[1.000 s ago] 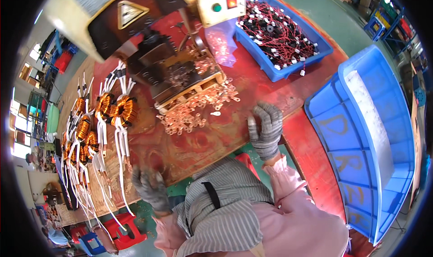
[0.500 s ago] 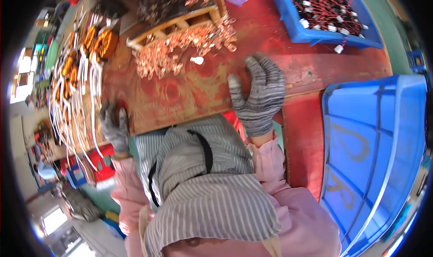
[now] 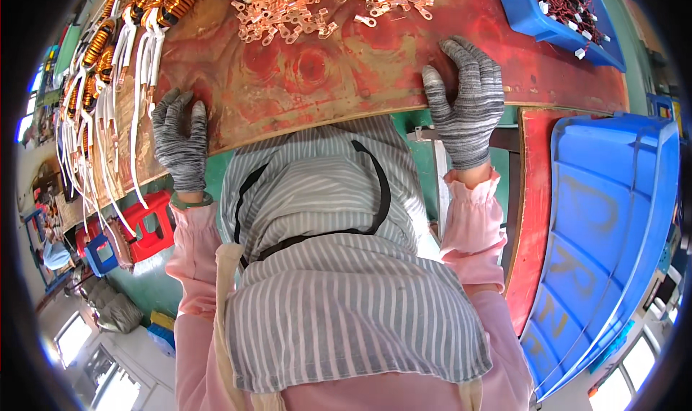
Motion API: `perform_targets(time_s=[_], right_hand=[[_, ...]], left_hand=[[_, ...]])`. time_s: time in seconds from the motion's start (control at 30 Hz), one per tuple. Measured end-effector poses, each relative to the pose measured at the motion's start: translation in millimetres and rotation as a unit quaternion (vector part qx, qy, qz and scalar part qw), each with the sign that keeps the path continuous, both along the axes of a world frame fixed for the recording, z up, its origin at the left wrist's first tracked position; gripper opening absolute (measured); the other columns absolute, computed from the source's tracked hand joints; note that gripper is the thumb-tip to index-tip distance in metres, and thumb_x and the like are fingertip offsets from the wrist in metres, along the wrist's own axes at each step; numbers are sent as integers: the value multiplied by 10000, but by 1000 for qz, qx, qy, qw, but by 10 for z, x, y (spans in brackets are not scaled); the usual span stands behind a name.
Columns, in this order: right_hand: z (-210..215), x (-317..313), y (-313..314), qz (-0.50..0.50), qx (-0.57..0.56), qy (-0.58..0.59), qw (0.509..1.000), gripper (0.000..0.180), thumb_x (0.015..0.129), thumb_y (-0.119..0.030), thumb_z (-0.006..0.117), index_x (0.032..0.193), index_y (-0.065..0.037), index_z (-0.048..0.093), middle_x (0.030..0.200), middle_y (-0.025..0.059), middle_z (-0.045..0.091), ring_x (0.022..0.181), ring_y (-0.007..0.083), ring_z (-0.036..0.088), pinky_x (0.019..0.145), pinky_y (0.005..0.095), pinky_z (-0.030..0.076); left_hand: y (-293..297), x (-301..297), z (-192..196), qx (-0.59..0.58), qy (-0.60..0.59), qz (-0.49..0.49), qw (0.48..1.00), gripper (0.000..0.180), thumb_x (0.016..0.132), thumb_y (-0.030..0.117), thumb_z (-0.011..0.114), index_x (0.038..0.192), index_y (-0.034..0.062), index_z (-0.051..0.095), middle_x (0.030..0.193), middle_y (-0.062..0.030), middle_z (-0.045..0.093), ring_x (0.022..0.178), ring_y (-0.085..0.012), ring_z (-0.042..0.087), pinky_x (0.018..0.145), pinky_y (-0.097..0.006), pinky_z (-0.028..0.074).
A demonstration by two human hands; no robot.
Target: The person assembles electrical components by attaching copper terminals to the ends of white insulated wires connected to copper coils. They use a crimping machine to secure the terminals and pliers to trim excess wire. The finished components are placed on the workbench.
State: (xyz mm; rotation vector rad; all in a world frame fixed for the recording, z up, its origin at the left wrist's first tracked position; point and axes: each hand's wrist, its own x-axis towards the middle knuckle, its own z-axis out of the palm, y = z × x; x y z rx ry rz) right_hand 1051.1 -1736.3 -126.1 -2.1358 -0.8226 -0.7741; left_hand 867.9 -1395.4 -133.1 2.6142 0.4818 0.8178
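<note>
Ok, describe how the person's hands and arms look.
The left hand and right hand wear knitted gloves with dark and light grey stripes, paler at the thumb tips. Pink sleeves end in gathered, frilled cuffs; a greenish band shows at the left cuff.

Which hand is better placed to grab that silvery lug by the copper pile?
Probably the right hand: it's open and nearer the silvery lug. The left hand is farther off, beside the white leads.

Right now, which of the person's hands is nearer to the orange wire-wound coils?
Left. The left hand is close by, on the person's side of the coils; the right hand is well off to their right, across the tabletop.
</note>
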Motion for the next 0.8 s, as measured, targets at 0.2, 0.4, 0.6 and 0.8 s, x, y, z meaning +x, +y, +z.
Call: perform_targets(time_s=[0.2, 0.4, 0.6, 0.8], right_hand=[[43, -22, 25, 9, -45, -13, 999, 251, 755, -152, 677, 976, -54, 611, 989, 125, 619, 917, 305, 579, 813, 387, 464], [92, -30, 184, -21, -24, -11, 999, 155, 768, -142, 683, 895, -75, 624, 892, 98, 631, 822, 282, 586, 745, 374, 459], [-1, -55, 199, -52, 9, 19, 998, 121, 853, -159, 604, 888, -45, 622, 869, 106, 617, 799, 262, 577, 758, 356, 459], [59, -63, 252, -60, -6, -2, 998, 111, 840, -86, 541, 867, -14, 621, 854, 128, 619, 787, 291, 572, 768, 385, 449]], left_hand=[[-76, 13, 40, 40, -12, 6, 999, 199, 823, 65, 636, 1016, 19, 638, 1117, -115, 570, 1067, -236, 539, 955, -334, 408], [-65, 11, 96, 73, -54, -30, 995, 216, 764, 146, 693, 957, 62, 647, 1038, -127, 606, 981, -283, 582, 872, -367, 470], [-103, -35, 219, 53, -29, -31, 998, 243, 734, 139, 699, 960, 67, 646, 1034, -133, 610, 955, -298, 582, 857, -374, 473], [5, -137, 663, -69, 61, -142, 985, 305, 722, 172, 710, 1001, 73, 636, 1047, -116, 605, 996, -284, 570, 866, -371, 467]])
